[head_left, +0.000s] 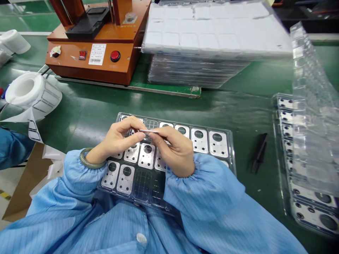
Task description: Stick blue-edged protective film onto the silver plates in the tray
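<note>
My left hand (119, 139) and my right hand (176, 151) meet above a clear plastic tray (230, 148) of small metal plates with round holes. Both pinch one thin metal plate (148, 131) edge-on between fingertips. The tray lies on the green table in front of me, several pockets filled, a few near pockets bare. A green bangle sits on my left wrist. Blue striped sleeves cover both arms.
An orange machine (106, 53) with a red button stands at the back left. A tall stack of trays (212, 46) sits behind. More filled trays (307, 169) lie at the right. A black tool (259, 151) rests right of my tray. A label roll (29, 91) is at left.
</note>
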The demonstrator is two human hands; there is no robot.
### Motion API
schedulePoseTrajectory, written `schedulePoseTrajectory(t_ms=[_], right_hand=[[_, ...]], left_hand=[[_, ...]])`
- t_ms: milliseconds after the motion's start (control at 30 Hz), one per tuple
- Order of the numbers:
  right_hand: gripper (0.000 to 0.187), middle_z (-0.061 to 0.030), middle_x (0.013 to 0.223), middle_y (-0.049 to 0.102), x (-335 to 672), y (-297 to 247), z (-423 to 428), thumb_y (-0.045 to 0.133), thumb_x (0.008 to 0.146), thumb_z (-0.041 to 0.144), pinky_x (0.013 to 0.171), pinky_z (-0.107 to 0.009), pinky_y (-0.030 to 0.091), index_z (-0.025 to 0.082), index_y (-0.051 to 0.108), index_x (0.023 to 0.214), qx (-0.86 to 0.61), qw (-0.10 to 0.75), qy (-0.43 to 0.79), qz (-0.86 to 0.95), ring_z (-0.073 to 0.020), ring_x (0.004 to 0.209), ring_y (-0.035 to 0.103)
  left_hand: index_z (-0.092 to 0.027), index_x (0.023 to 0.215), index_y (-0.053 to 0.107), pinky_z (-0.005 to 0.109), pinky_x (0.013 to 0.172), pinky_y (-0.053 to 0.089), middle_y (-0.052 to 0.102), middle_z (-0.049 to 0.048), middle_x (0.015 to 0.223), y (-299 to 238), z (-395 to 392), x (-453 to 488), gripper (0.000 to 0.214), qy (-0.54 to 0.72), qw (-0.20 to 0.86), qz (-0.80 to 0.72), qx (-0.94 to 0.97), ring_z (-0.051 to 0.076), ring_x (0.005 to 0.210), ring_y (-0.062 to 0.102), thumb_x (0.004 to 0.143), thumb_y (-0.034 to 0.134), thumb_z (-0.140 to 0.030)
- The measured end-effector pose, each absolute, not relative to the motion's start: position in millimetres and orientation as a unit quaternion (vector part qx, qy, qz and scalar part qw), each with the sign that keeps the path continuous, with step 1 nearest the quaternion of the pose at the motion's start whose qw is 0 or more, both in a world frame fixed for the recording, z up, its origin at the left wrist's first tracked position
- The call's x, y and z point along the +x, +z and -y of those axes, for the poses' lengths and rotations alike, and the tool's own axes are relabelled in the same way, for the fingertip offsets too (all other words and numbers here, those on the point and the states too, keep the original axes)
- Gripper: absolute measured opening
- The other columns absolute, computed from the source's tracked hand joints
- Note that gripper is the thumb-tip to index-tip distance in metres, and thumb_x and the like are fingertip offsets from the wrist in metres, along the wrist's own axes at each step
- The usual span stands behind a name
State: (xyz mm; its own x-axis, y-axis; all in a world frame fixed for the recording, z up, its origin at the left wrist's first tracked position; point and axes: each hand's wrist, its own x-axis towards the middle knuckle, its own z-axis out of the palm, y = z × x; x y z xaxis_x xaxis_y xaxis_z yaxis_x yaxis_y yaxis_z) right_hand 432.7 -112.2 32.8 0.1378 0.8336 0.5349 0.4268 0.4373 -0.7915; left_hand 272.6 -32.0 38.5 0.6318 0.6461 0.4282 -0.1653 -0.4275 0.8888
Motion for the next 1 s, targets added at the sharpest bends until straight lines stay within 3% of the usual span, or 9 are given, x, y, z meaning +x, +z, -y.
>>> schedulePoseTrajectory(t_ms=[200,467,600,767,1000], right_hand=[[0.025,-0.0032,0.095,0.068,435.5,29.0,109.3,0.059,0.081,0.003,0.081,-0.026,0.054,0.018,0.064,0.1,-0.444,0.597,0.099,0.661,-0.0111,0.091,0.064],[0.03,-0.0065,0.107,0.066,436.1,28.7,109.1,0.06,0.079,0.004,0.091,-0.032,0.054,0.019,0.064,0.105,-0.459,0.591,0.064,0.661,-0.0155,0.104,0.063],[0.031,-0.0069,0.107,0.066,435.1,28.2,109.4,0.061,0.078,0.002,0.09,-0.032,0.054,0.018,0.064,0.105,-0.454,0.594,0.067,0.661,-0.0154,0.104,0.063],[0.028,-0.0041,0.106,0.067,433.7,28.5,109.8,0.06,0.081,0.007,0.089,-0.033,0.054,0.022,0.064,0.105,-0.457,0.601,0.108,0.647,-0.0155,0.102,0.063],[0.017,-0.0043,0.099,0.068,433.8,29.8,111.5,0.058,0.085,0.015,0.086,-0.033,0.054,0.02,0.066,0.099,-0.492,0.597,0.185,0.606,-0.0142,0.094,0.064]], left_hand=[[-0.018,0.098,0.066,0.027,0.083,0.051,0.065,0.0056,0.098,38.4,30.2,274.4,0.028,0.43,0.394,-0.093,0.807,0.011,0.093,0.061,0.076,0.063,-0.003],[-0.019,0.096,0.068,0.032,0.087,0.051,0.064,0.0057,0.099,39.3,27.8,273.3,0.026,0.456,0.272,-0.101,0.842,0.014,0.099,0.058,0.075,0.065,-0.003],[-0.016,0.094,0.066,0.035,0.091,0.051,0.064,0.008,0.101,40.4,29.2,274.2,0.023,0.448,0.273,-0.106,0.845,0.016,0.102,0.059,0.075,0.064,-0.004],[-0.015,0.097,0.065,0.031,0.087,0.052,0.059,0.011,0.112,42.0,32.5,274.4,0.024,0.439,0.278,-0.148,0.841,0.015,0.104,0.058,0.075,0.065,-0.007],[-0.018,0.101,0.065,0.028,0.085,0.054,0.065,0.0069,0.101,40.1,30.0,275.7,0.024,0.438,0.311,-0.118,0.835,0.013,0.098,0.062,0.079,0.061,-0.008]])
